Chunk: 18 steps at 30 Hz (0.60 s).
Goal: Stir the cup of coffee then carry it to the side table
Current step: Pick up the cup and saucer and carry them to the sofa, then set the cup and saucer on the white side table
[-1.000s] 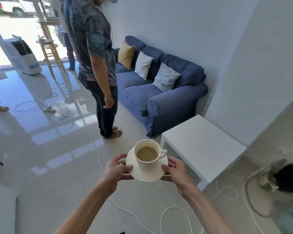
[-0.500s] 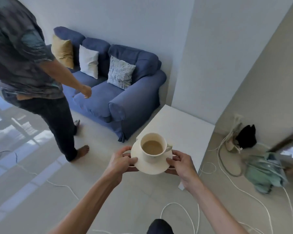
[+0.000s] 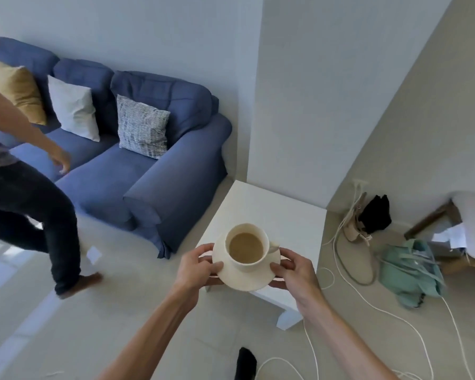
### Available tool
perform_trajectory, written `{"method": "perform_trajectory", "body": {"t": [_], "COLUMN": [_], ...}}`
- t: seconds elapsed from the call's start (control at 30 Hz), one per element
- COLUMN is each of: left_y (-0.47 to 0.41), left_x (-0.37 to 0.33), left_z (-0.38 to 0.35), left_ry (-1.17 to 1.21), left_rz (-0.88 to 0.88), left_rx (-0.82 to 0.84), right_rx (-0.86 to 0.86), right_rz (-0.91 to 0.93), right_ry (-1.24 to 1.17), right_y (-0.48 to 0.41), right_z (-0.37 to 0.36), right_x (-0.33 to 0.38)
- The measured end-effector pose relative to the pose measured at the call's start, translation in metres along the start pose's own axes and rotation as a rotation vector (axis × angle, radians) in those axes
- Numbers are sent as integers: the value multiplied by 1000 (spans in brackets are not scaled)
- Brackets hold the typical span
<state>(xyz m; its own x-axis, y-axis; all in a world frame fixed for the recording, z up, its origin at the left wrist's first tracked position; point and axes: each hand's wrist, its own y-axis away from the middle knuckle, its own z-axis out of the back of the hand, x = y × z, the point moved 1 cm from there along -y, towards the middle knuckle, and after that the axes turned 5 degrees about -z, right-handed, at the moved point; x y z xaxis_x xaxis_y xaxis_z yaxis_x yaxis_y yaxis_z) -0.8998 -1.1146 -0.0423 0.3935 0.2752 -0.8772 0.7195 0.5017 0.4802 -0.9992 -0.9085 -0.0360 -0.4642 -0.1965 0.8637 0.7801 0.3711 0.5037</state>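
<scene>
A cream cup (image 3: 246, 249) full of milky coffee stands on a cream saucer (image 3: 247, 279), its handle turned to the right. My left hand (image 3: 194, 266) grips the saucer's left rim and my right hand (image 3: 295, 270) grips its right rim. The saucer hangs in the air over the near left part of the white side table (image 3: 280, 212), which stands in the corner between the sofa and a wall.
A blue sofa (image 3: 148, 171) with cushions stands left of the table. A barefoot person (image 3: 33, 204) in dark trousers stands at the left. White cables (image 3: 368, 297), a teal bag (image 3: 412, 272) and a black bag (image 3: 376, 215) lie on the floor at the right.
I have moved closer to the side table and turned right; the cup and saucer now hang over its near edge. The other person has shifted left in view.
</scene>
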Motion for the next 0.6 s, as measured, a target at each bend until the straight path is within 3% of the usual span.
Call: {"method": "perform_trajectory", "body": {"t": [0.27, 0.6], "left_y": [-101, -211], "left_x": [-36, -76], "left_z": [-43, -81], "left_ry": [-40, -135], "left_rz": [36, 66], "left_rx": [25, 206], "right_rx": [-87, -279], "right_rz": [-29, -66], "right_ry": [-42, -143], "right_y": [-89, -170], "right_z": [21, 29], "right_x": [32, 51]}}
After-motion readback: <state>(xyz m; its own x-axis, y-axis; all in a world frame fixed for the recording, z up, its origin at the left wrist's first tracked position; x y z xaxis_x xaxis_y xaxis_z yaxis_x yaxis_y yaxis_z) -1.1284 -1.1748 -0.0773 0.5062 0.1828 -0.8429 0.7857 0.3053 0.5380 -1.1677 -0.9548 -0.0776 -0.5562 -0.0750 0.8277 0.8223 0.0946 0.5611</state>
